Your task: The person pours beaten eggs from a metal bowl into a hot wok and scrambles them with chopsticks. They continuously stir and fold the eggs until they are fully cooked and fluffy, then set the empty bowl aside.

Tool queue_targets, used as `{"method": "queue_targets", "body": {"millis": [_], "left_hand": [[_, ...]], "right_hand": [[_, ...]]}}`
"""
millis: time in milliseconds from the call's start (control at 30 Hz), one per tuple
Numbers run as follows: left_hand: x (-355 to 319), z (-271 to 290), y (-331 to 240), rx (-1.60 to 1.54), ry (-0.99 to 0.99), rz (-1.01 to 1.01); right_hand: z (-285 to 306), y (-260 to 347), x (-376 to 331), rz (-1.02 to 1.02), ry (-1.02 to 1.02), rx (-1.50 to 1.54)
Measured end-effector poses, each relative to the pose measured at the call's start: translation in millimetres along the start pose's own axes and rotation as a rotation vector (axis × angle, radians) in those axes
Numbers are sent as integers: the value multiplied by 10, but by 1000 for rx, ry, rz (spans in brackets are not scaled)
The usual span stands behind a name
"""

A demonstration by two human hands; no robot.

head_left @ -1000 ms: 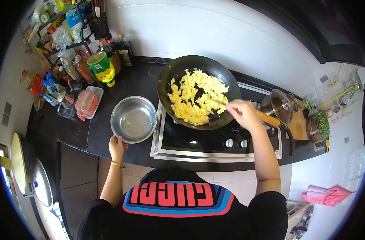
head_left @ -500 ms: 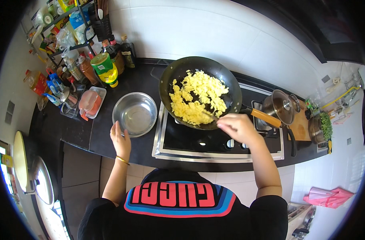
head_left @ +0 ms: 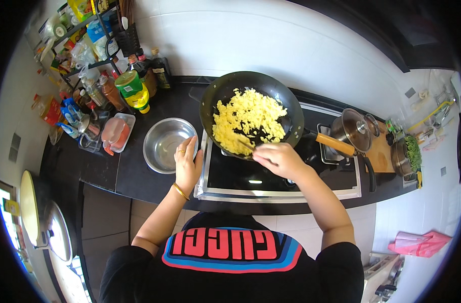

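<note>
1 pink cloth (head_left: 420, 245), lidded pot (head_left: 350, 132), leafy greens (head_left: 414, 153)

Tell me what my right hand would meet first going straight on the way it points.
Probably the scrambled egg at the near left of the wok, where the thin utensil in your right hand reaches. Its height is unclear, so the wok's near rim might come first.
</note>
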State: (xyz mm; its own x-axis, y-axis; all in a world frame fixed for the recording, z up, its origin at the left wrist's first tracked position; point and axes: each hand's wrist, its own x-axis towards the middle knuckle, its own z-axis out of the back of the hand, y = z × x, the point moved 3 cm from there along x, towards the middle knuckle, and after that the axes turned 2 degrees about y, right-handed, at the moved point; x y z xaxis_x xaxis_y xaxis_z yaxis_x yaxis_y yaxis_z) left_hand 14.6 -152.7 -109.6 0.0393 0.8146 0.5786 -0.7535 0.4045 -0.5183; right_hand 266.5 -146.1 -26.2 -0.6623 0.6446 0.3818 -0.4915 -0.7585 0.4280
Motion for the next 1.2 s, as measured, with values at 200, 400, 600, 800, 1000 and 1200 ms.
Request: {"method": "queue_targets", "body": {"millis": [200,400,600,800,1000,1200], "left_hand": [[21,53,-38,4,3,-12],[-135,35,13,-9,24,26],[-120,92,-40,-28,31,10],[-230,86,-21,-46,15,60],[-172,40,-419,-163,59,-25],[-299,-503,-1357,-867,614,33]], "right_hand": [[127,-454,92,-309,-30,-139],[40,66,72,-75,-7,157],[-113,-654,162,-297,-123,-134],[156,52,9,-111,87,93],[141,-743,171,-370,-75,-12],[871,-879,27,-628,-272,342]]}}
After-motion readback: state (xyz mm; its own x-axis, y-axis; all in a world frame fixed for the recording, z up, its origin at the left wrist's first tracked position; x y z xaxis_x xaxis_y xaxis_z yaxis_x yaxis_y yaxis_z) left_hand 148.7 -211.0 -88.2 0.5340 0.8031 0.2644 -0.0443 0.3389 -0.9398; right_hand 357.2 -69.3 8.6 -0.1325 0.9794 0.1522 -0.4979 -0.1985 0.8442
